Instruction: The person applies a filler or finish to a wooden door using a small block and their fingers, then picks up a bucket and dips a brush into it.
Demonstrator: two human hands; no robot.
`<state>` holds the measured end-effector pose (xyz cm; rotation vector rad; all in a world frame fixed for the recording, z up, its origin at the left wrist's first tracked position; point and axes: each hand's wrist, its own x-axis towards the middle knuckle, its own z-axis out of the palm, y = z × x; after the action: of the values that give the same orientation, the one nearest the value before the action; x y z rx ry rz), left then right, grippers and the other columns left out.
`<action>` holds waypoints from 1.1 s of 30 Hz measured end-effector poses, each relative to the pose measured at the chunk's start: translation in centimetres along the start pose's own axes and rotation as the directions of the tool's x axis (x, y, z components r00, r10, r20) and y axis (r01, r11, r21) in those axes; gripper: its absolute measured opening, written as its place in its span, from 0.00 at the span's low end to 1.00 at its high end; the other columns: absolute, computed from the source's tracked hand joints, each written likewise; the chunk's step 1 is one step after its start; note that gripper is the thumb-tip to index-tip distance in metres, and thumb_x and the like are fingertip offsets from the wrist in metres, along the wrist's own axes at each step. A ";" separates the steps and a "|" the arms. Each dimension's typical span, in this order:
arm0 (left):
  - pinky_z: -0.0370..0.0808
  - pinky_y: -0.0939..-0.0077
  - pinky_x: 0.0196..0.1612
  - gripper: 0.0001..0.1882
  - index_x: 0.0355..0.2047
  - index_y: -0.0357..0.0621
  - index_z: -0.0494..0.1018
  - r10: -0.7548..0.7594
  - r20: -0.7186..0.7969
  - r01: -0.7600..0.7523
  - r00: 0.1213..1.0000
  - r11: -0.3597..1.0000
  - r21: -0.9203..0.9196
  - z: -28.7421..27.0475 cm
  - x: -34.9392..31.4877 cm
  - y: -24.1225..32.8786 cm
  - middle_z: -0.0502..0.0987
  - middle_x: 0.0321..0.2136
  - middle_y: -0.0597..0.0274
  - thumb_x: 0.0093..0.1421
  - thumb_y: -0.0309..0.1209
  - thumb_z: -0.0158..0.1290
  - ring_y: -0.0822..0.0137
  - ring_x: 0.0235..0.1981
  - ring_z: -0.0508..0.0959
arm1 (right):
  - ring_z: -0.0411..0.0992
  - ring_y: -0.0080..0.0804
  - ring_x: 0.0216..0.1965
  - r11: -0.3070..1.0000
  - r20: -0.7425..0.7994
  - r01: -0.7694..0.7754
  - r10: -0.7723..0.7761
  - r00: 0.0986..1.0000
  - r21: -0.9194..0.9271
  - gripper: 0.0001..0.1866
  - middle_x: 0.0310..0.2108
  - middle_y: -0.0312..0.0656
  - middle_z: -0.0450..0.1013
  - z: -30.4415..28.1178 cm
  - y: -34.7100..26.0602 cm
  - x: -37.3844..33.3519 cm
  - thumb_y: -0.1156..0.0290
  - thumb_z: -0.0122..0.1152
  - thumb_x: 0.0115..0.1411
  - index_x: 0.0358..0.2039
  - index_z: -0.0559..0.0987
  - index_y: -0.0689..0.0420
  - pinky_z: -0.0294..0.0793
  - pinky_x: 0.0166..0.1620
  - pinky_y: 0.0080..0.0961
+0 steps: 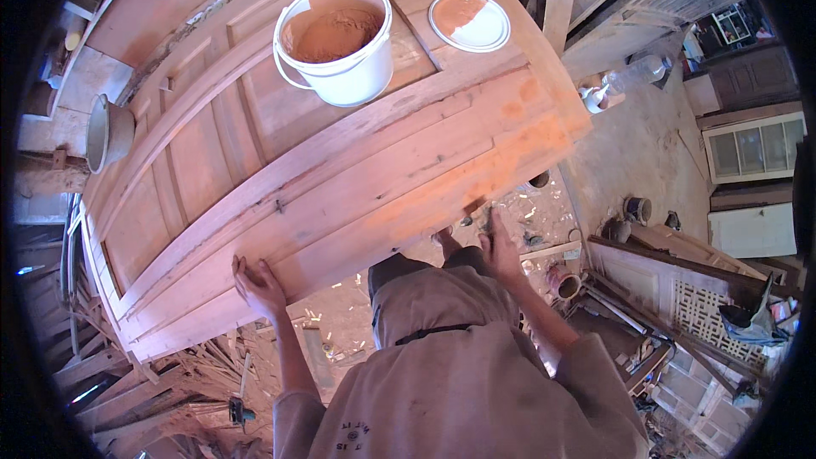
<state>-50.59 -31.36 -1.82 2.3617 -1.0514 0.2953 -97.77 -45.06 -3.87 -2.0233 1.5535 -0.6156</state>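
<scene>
A large wooden panelled door [331,195] lies flat in front of me, with raised mouldings and orange-brown smears toward its right end. My left hand [259,287] rests on its near edge, fingers apart and holding nothing. Just off the near edge, farther right, is my right hand [501,248], its fingers stretched out and nothing visible in them. Beside it on the edge shows a small dark brown patch [473,204] I cannot make out. On the door stands a white bucket [348,81] of orange-brown powder or paste. Its white lid [484,31], partly smeared orange-brown, lies to the right.
A grey metal bowl or pot [119,133] sits at the door's far left. Wood scraps [204,374] are heaped at lower left. To the right are a clear plastic bottle [637,74], a tin can [563,280], a lattice panel [714,323] and a white-framed window [756,149].
</scene>
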 end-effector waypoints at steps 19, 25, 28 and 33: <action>0.62 0.50 0.64 0.22 0.51 0.37 0.72 -0.054 0.027 0.055 0.998 0.998 -0.037 -1.8 0.9 1.2 0.72 0.58 0.44 0.58 0.33 0.59 0.47 0.61 0.70 | 0.78 0.48 0.45 0.929 0.065 0.355 -0.350 0.934 -0.101 0.22 0.45 0.54 0.78 -15.5 -18.1 20.9 0.71 0.57 0.66 0.60 0.72 0.57 0.75 0.47 0.39; 0.62 0.49 0.65 0.22 0.51 0.38 0.72 -0.100 0.045 0.102 0.994 0.994 -0.028 -1.7 0.9 1.2 0.72 0.58 0.48 0.59 0.35 0.58 0.47 0.62 0.70 | 0.77 0.50 0.44 0.701 0.636 0.626 -0.318 0.703 -0.341 0.16 0.43 0.49 0.79 -8.1 -29.7 39.6 0.69 0.57 0.63 0.51 0.81 0.49 0.75 0.47 0.41; 0.62 0.48 0.64 0.21 0.51 0.38 0.72 -0.094 0.032 0.095 0.995 0.995 -0.032 -1.9 1.1 1.2 0.72 0.58 0.49 0.59 0.36 0.58 0.48 0.62 0.70 | 0.78 0.47 0.45 0.496 0.748 0.745 -0.250 0.614 -0.446 0.14 0.43 0.48 0.80 -2.0 -31.1 44.0 0.69 0.54 0.61 0.44 0.84 0.53 0.76 0.49 0.40; 0.62 0.49 0.64 0.21 0.50 0.38 0.73 -0.082 0.022 0.083 0.996 0.995 -0.046 -1.8 1.0 0.8 0.73 0.58 0.49 0.60 0.36 0.58 0.48 0.62 0.70 | 0.79 0.43 0.44 0.407 0.784 0.719 -0.012 0.621 -0.563 0.14 0.44 0.47 0.80 2.0 -32.5 44.3 0.70 0.52 0.61 0.40 0.85 0.55 0.77 0.48 0.37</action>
<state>-50.48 -31.49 0.39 2.3636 -0.9565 0.2142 -61.83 -80.82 17.39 -2.8892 0.8604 1.0034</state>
